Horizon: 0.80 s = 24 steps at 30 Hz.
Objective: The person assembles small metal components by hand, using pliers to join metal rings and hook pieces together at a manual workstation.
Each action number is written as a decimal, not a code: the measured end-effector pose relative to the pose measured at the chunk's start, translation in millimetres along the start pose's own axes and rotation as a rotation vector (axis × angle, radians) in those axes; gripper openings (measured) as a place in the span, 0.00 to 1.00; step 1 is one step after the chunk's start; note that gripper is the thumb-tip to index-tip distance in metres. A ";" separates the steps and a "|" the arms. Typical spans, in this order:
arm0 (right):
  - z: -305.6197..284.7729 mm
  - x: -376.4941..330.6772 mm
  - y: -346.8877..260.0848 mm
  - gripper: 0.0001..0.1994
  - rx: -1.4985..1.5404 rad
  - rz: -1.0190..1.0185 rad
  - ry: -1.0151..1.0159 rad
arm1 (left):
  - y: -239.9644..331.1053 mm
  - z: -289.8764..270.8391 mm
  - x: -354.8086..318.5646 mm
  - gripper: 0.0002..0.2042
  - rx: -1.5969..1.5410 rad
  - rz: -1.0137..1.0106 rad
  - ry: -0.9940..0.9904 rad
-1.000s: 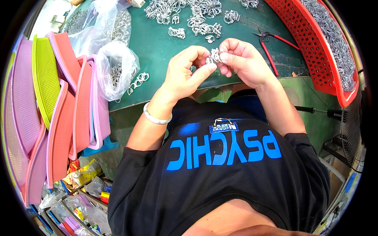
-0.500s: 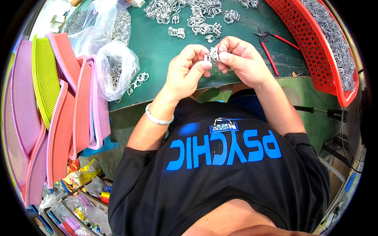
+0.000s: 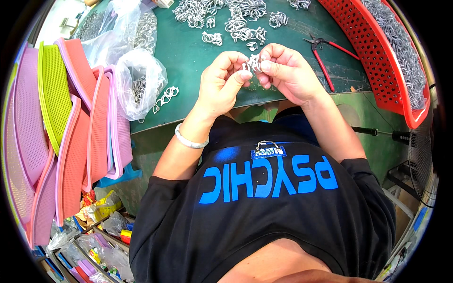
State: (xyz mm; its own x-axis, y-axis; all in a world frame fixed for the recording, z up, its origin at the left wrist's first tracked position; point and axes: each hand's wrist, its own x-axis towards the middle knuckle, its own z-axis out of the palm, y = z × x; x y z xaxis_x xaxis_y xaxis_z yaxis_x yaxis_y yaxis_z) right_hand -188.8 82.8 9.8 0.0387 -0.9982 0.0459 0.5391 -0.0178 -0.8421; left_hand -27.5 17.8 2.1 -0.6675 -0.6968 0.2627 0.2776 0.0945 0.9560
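Observation:
Just above the near edge of the green table, my two hands meet over small silver metal rings. Thumb and fingers of my right hand pinch a little cluster of these rings. My left hand is closed too, gripping a silver ring piece between thumb and forefinger, close against the cluster. The fingers partly cover the pieces, so their exact shape and whether they are linked cannot be told. A loose ring piece lies on the table just beyond my fingertips.
Heaped silver rings lie farther back on the green table. Red-handled pliers rest at right, beside a red basket of metal pieces. Left are a clear plastic bag, a short ring row and stacked coloured baskets.
Both hands have shifted very slightly to the left, with the small rings still between their fingers. Everything else on the table lies as before.

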 end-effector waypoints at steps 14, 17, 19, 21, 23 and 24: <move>12.2 -2.6 -1.9 0.04 0.299 0.114 0.024 | -0.4 -16.7 9.2 0.09 0.383 0.242 -0.026; 12.8 -3.0 0.5 0.04 0.241 0.084 0.044 | -7.1 -18.0 7.9 0.09 0.208 0.126 -0.052; 13.9 -1.6 0.6 0.04 0.197 0.069 0.063 | -7.3 -15.3 6.3 0.09 0.107 0.064 -0.059; 14.8 -1.6 0.5 0.05 0.153 0.057 0.082 | -8.7 -13.5 4.0 0.09 0.004 -0.001 -0.064; 15.7 -2.1 -1.4 0.05 0.008 0.081 0.142 | -12.0 -13.3 2.4 0.09 -0.097 -0.077 -0.054; 15.9 -1.6 -3.1 0.05 0.008 0.082 0.142 | -10.3 -13.1 2.8 0.09 -0.097 -0.077 -0.053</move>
State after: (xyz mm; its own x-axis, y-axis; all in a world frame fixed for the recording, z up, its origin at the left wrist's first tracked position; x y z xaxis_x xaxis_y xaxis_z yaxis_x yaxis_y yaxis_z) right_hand -177.2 85.4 20.9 -0.0362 -0.9944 -0.0993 0.5454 0.0636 -0.8357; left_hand -23.1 5.6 -8.8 -0.7242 -0.6605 0.1983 0.2885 -0.0289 0.9570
